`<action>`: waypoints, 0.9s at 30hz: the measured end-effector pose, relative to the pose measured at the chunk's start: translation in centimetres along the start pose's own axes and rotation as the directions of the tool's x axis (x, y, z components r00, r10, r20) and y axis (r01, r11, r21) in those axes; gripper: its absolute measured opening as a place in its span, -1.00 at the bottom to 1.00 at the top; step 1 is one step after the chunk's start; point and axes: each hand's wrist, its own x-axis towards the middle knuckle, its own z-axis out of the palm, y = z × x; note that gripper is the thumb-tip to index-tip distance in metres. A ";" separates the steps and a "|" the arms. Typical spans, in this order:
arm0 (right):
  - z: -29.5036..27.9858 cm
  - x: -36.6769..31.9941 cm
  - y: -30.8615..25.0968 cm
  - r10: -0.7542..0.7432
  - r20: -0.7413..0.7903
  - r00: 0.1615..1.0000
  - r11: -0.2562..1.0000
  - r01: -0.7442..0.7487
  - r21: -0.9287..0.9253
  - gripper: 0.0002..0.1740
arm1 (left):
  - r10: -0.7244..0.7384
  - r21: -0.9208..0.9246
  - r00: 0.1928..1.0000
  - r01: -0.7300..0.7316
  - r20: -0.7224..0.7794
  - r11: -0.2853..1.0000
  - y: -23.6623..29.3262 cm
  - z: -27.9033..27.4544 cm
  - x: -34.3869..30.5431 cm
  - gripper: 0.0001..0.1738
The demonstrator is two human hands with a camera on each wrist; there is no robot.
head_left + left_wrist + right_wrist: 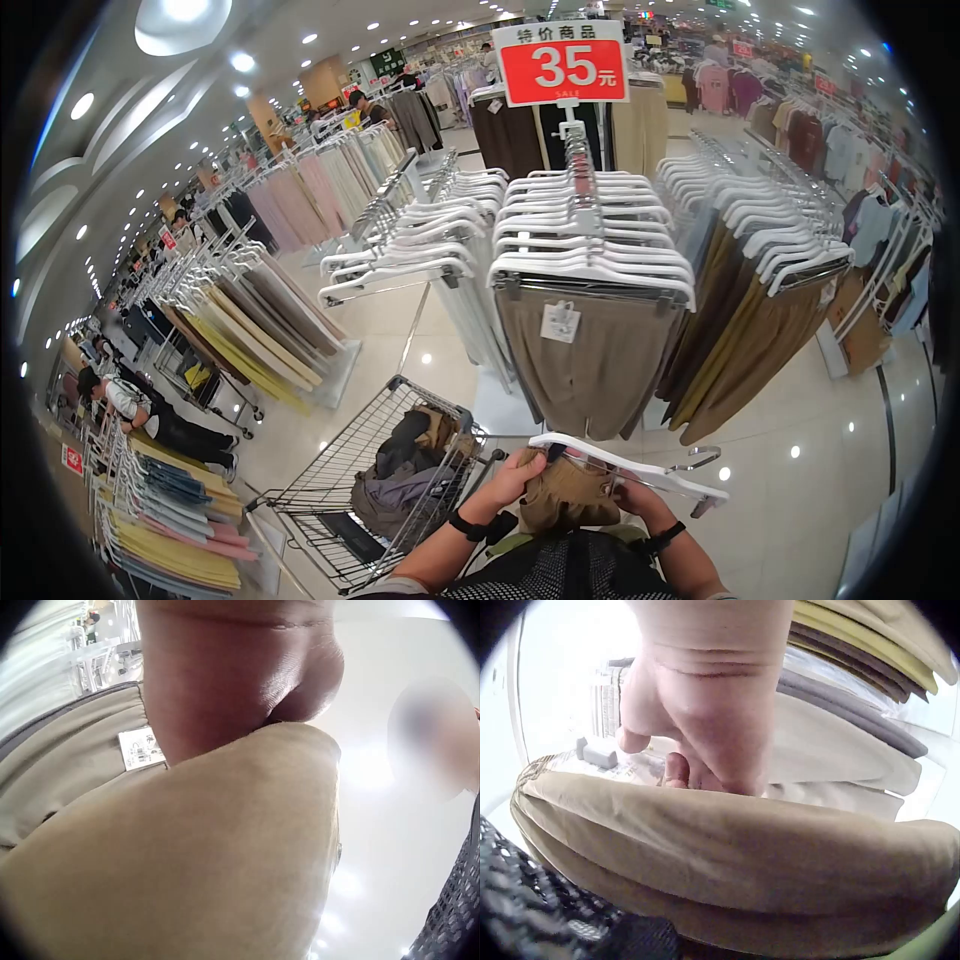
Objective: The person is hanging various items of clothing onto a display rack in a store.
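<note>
Tan-brown trousers [568, 497] hang bunched in front of my body, against a white clip hanger [640, 470] whose metal hook points right. My left hand [512, 480] grips the trousers' top beside the hanger's left end. Under the hanger's right half, my right hand [637, 497] holds the other side of the waist, its fingers partly hidden by cloth and hanger. The right wrist view shows a curled fingertip behind the trousers [720, 847] and a grey clip [598, 754] nearby. In the left wrist view, the trousers [187, 855] cover most of the left fingers.
A wire shopping cart [300, 500] with dark clothes [405, 480] inside stands at my left. Straight ahead is a rack of brown trousers [585, 350] under a red price sign [562, 65]. More trousers [745, 340] hang at right. A person [150, 415] stands at far left.
</note>
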 end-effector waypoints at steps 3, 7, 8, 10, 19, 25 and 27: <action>0.1 -4.2 -6.1 -0.008 -0.110 0.994 0.949 0.042 0.314 -0.50 | 0.071 0.011 0.994 -0.070 -0.078 0.997 0.0 2.6 2.6 -0.37; -4.5 -8.2 -9.0 -0.280 -0.332 0.901 0.949 0.313 0.048 -0.51 | 0.095 0.052 0.989 -0.090 -0.112 0.995 -1.4 4.3 5.5 -0.39; -4.5 -9.1 -10.8 -0.289 -0.333 0.898 0.931 0.344 0.120 -0.57 | 0.109 0.100 0.984 -0.095 -0.142 0.990 -2.0 4.7 6.2 -0.42; -4.0 -10.6 -13.4 -0.294 -0.330 0.897 0.908 0.370 0.197 -0.62 | 0.150 0.130 0.948 -0.117 -0.280 0.985 -2.2 6.8 6.9 -0.48; -13.1 -14.4 -15.4 -0.355 -0.163 0.921 0.867 0.389 0.311 -0.51 | 0.003 0.588 0.952 0.186 -0.305 0.787 -3.5 11.0 7.5 -0.60; -13.6 -12.5 -14.6 -0.252 -0.033 0.967 0.759 0.219 0.613 -0.64 | 0.145 0.673 0.878 0.233 -0.455 0.702 -6.0 10.2 4.6 -0.64; -14.0 -11.2 -12.3 -0.110 -0.109 0.988 0.856 0.150 0.494 -0.62 | 0.260 0.743 0.881 0.140 -0.395 0.654 -6.3 9.6 4.6 -0.63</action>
